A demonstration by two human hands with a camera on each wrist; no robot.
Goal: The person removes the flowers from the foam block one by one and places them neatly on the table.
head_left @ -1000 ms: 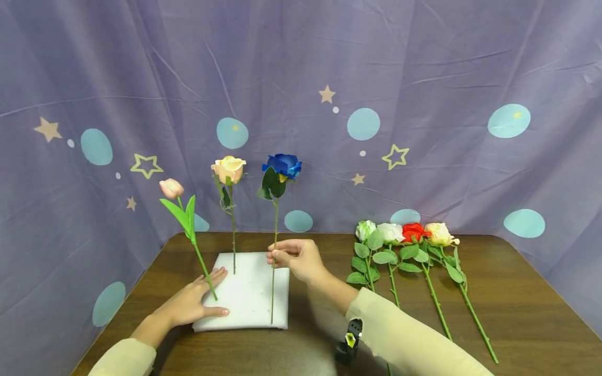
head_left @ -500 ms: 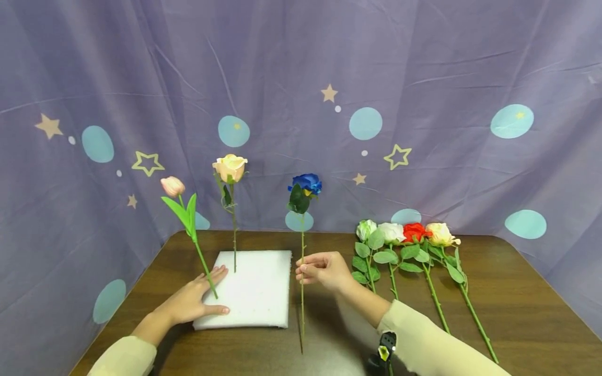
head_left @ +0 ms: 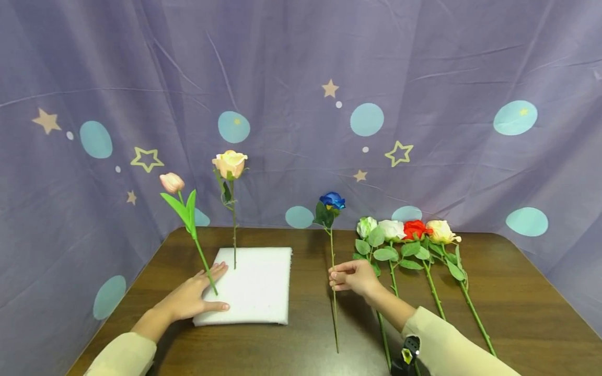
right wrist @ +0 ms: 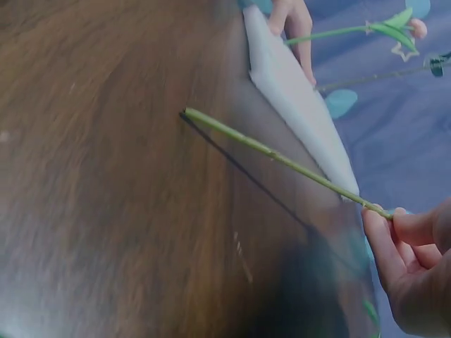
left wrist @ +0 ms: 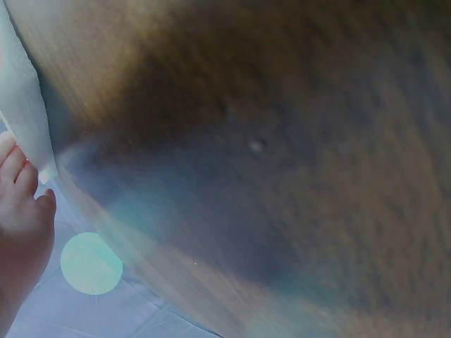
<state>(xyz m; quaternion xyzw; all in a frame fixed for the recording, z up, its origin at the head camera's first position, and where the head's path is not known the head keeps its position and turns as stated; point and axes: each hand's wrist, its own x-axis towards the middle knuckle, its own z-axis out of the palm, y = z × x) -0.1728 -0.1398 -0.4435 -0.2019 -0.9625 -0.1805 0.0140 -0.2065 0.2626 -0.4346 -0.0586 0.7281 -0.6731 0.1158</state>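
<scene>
My right hand (head_left: 355,277) pinches the stem of a blue rose (head_left: 333,200) between thumb and fingers, to the right of a white foam block (head_left: 256,292). The rose stands nearly upright; in the right wrist view the stem's (right wrist: 271,153) lower end is at or just above the tabletop. My left hand (head_left: 193,297) lies spread on the foam's left side, fingers straight. A pink tulip (head_left: 172,183) leans left, its stem in the foam beside that hand. Behind it a peach rose (head_left: 230,165) stands upright in the block.
At the right lie several roses on the brown table (head_left: 508,292): a green-white one (head_left: 367,226), a white one (head_left: 391,230), a red one (head_left: 415,230) and a cream one (head_left: 441,232). A purple curtain (head_left: 291,62) hangs behind the table.
The right hand has carried the blue rose from over the foam's right side to the right and lower, beside the lying roses. The left hand has stayed on the foam.
</scene>
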